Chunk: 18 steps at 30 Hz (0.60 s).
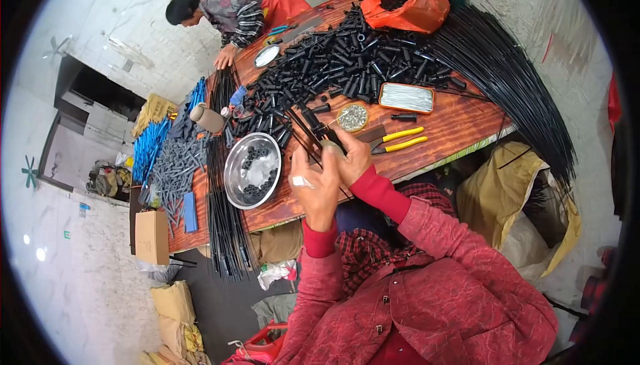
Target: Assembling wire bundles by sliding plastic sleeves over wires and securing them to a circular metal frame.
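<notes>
My hands are close together in front of me over the table's near edge. My left hand point(315, 188), with a white patch on its back, is closed around thin black rods point(300, 140) that point up and away. Beside it, my right hand point(353, 158) is closed at the lower end of a black tubular part point(311, 121); the fingers partly hide the grip. Left of my hands is a clear round bowl point(230, 180) with small black rings in it. Just beyond my right hand is a round dish point(352, 117) of small metal pieces.
Yellow-handled pliers point(400, 140) lie right of my hands, near a tray of metal pins point(407, 97). Black tubular parts point(347, 65) are heaped behind. Long black rods point(500, 72) overhang the right side. Across the table, a person point(233, 15) reaches toward another rod bundle point(225, 212).
</notes>
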Each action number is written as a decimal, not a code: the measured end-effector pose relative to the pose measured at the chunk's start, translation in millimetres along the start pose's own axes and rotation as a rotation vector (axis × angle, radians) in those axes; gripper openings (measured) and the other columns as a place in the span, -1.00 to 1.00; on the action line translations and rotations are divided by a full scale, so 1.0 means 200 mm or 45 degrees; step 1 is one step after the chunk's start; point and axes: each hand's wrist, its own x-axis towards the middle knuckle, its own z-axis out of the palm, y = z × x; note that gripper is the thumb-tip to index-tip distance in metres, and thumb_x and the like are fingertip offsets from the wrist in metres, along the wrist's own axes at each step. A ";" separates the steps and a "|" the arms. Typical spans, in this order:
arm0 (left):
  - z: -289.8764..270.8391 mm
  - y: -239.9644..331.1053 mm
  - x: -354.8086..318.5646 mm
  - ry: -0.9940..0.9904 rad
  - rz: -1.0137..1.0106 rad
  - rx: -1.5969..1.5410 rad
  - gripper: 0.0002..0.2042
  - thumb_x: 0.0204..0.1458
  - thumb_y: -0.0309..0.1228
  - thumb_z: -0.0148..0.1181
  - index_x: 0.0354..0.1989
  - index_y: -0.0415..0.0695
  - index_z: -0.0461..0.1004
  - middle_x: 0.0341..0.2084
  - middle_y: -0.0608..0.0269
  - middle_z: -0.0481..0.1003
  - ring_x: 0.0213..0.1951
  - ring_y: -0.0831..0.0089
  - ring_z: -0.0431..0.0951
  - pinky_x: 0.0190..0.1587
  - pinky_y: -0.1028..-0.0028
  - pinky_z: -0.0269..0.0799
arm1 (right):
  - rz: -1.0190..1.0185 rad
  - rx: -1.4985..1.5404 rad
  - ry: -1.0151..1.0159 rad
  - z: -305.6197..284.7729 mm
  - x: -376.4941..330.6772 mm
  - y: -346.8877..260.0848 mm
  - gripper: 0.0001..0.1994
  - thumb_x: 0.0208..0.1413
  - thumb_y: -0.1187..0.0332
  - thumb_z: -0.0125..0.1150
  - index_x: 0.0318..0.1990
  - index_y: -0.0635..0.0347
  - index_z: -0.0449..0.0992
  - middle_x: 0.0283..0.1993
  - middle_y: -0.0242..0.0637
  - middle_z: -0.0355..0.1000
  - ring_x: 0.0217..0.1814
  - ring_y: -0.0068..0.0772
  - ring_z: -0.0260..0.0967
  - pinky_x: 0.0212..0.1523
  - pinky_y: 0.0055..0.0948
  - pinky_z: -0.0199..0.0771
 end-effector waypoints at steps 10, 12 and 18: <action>-0.11 -0.02 0.11 -0.041 -0.182 0.084 -0.72 0.10 -0.49 0.22 -0.06 -0.42 0.51 -0.37 0.24 0.58 -0.39 0.62 0.48 -0.34 0.58 0.43 | -0.058 -0.119 0.018 0.03 -0.06 -0.06 -0.61 0.08 0.39 0.21 0.11 0.06 0.45 -0.38 0.06 0.49 -0.34 0.11 0.50 -0.39 -0.13 0.43; -0.13 -0.01 0.11 -0.061 -0.232 -0.058 -0.71 0.08 -0.51 0.24 -0.06 -0.43 0.50 -0.37 0.24 0.58 -0.39 0.62 0.48 -0.34 0.59 0.42 | -0.072 -0.104 0.012 0.02 -0.07 -0.09 -0.61 0.08 0.41 0.22 0.11 0.11 0.43 -0.36 0.08 0.49 -0.32 0.11 0.49 -0.38 -0.12 0.43; -0.20 0.05 0.14 -0.174 -0.473 -0.457 -0.73 0.02 -0.56 0.31 -0.10 -0.39 0.52 -0.37 0.25 0.58 -0.42 0.63 0.51 -0.35 0.64 0.42 | -0.092 -0.218 -0.005 -0.02 -0.12 -0.15 -0.59 0.05 0.44 0.22 0.11 0.10 0.42 -0.32 0.10 0.49 -0.27 0.14 0.49 -0.35 -0.11 0.44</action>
